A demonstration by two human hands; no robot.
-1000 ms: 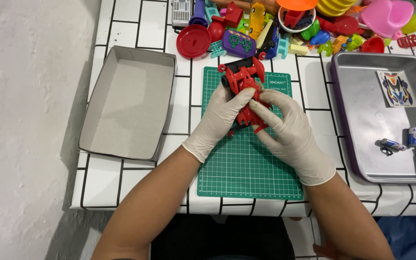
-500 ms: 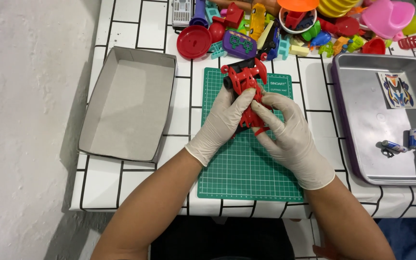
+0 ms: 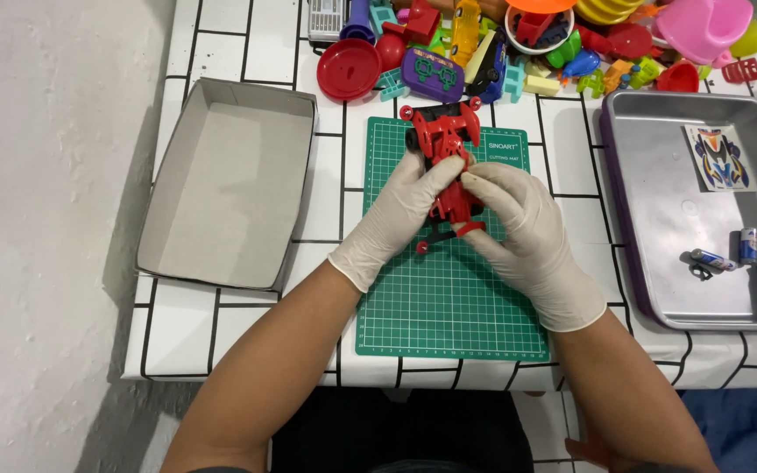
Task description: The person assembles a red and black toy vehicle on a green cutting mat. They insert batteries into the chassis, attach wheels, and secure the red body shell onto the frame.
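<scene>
Hands in white gloves meet over the green cutting mat on the table, both closed on a red toy race car lying lengthwise at the mat's 12 o'clock end. Left hand grips the car's side from 9 o'clock; right hand pinches its rear from 3 o'clock. Steadying the body with one hand while the other works small parts, low over the mat, seems wise, so loose bits land there rather than roll toward the metal tray.
</scene>
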